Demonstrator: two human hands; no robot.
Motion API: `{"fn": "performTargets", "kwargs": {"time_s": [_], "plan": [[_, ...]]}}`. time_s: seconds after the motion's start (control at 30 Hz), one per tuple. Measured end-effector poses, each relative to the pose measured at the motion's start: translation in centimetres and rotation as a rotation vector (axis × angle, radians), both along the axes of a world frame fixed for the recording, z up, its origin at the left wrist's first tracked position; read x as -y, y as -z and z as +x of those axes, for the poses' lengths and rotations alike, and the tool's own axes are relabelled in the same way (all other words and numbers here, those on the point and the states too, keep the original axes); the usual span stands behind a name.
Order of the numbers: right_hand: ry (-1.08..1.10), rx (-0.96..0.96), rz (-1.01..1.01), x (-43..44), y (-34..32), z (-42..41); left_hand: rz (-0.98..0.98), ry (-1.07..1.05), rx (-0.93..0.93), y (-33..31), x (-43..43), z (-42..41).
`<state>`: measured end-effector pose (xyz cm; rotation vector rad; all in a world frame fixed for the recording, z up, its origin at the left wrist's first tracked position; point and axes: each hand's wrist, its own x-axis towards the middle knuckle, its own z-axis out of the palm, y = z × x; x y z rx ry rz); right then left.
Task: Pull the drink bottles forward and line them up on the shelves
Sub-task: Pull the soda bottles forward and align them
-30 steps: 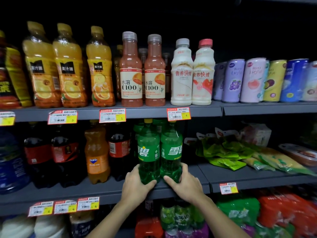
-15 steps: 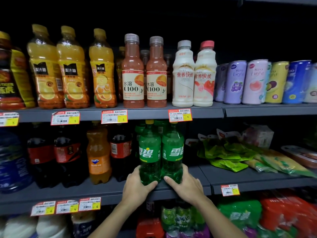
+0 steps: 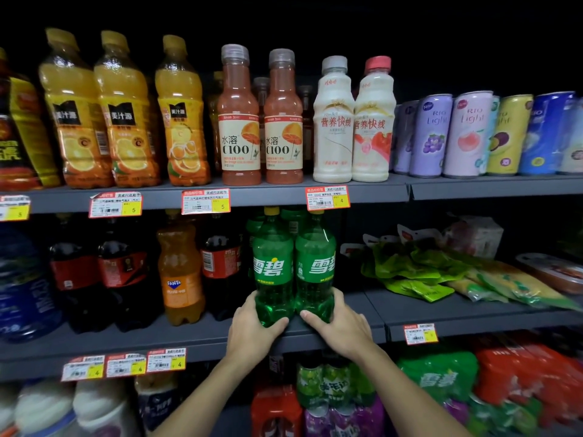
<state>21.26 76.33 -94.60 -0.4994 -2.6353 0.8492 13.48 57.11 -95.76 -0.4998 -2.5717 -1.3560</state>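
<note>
Two hands grip the bases of two green bottles standing upright and touching side by side at the front edge of the middle shelf (image 3: 189, 339). The left hand (image 3: 252, 329) wraps the foot of the left bottle (image 3: 273, 269), thumb across its front; the right hand (image 3: 340, 326) wraps the foot of the right bottle (image 3: 315, 266) in the same way. The fingers behind each bottle are hidden by the bottle itself.

Directly behind the held pair, more green bottles (image 3: 291, 220) show only as caps and shoulders; their number cannot be told. Left of the left hand stand an orange soda bottle (image 3: 179, 272) and dark cola bottles (image 3: 126, 272), set further back in shadow, with their caps cut off by the shelf above. Right of the right hand lie green snack packets (image 3: 407, 269), piled loosely.

Above the hands, the upper shelf (image 3: 473, 192) carries orange juice bottles (image 3: 126, 115), two pink bottles (image 3: 262, 121), two white milk bottles (image 3: 353, 124) and a row of cans (image 3: 473, 134); bottles behind the pink pair are barely discernible. Below the hands, packs of drinks (image 3: 331, 389) are blurred and partly cut off by the frame and the forearms.

The shelving is dark grey metal with price tags (image 3: 205, 201) clipped to its front edges. The room is dim and the space over the top row is black.
</note>
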Motion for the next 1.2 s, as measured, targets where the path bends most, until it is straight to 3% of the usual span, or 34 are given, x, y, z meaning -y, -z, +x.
{"fn": "performTargets", "kwargs": {"time_s": [0.23,0.5,1.2], "plan": [[0.023,-0.023,0.032,0.1,0.4,-0.1,-0.058,-0.187,-0.086,-0.3,-1.5,1.2],[-0.022,-0.015,0.137,-0.3,1.0,0.2,-0.119,0.095,-0.095,0.8,0.6,-0.5],[-0.040,0.001,0.081,-1.8,1.6,-0.6,-0.119,-0.014,-0.124,0.6,0.2,-0.2]]}}
